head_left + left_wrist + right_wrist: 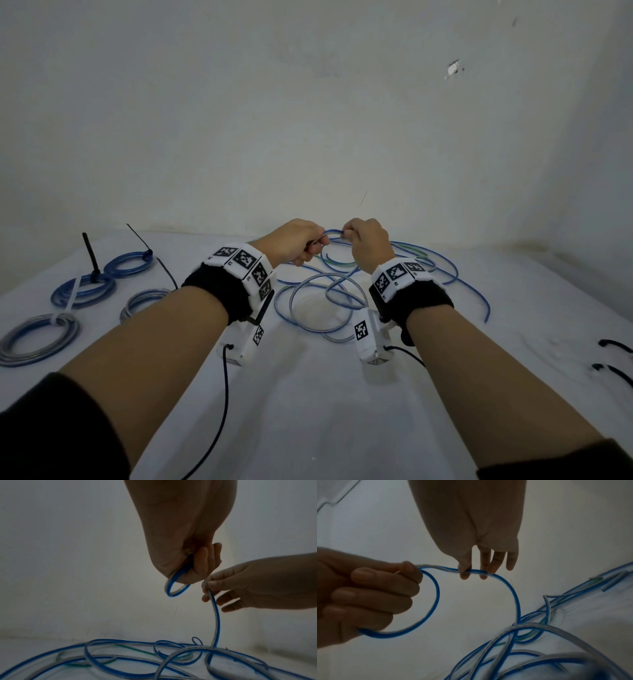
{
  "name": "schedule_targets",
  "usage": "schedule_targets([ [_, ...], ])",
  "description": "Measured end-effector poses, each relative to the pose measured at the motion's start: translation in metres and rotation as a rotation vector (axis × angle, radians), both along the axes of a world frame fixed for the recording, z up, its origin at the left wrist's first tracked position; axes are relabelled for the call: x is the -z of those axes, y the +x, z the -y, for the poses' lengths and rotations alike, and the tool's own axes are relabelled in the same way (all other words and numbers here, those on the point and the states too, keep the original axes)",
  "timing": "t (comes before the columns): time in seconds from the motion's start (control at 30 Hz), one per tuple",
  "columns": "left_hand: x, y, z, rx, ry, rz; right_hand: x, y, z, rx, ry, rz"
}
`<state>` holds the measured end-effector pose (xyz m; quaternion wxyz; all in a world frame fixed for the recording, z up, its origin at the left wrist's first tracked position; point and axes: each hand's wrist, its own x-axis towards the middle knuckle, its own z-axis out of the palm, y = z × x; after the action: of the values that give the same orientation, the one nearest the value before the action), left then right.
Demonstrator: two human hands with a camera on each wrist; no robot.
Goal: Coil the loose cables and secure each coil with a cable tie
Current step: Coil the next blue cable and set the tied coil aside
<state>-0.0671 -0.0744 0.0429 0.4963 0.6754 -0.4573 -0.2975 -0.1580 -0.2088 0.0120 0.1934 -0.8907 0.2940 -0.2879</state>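
Both hands are raised over a tangle of loose blue and clear cables (342, 294) at the table's middle. My left hand (301, 245) grips a small first loop of one blue cable (435, 596), its fingers (373, 586) curled round the loop. My right hand (363, 240) pinches the same cable (215, 609) between thumb and fingertips (464, 573), a short way along from the loop. From there the cable drops to the pile (154, 655). Black cable ties (615, 346) lie at the right edge.
Several tied coils (82, 291) lie on the white table (308, 394) at the left, with black tie tails (90, 255) sticking up. A white wall (308, 120) rises close behind the pile. Thin black wires (219, 411) hang from the wrist cameras.
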Motion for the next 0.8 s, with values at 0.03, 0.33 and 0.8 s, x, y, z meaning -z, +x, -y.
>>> schedule_targets([
  [0.03, -0.001, 0.001, 0.0, 0.006, -0.021, -0.036, 0.001, 0.001, -0.001, -0.003, 0.036, -0.004],
  [0.33, -0.004, -0.003, 0.006, -0.109, -0.175, -0.182, 0.006, 0.009, -0.019, 0.024, 0.285, 0.176],
  [0.8, 0.001, -0.005, 0.005, -0.055, 0.038, -0.017, -0.01, -0.002, -0.002, 0.1, 0.304, 0.466],
])
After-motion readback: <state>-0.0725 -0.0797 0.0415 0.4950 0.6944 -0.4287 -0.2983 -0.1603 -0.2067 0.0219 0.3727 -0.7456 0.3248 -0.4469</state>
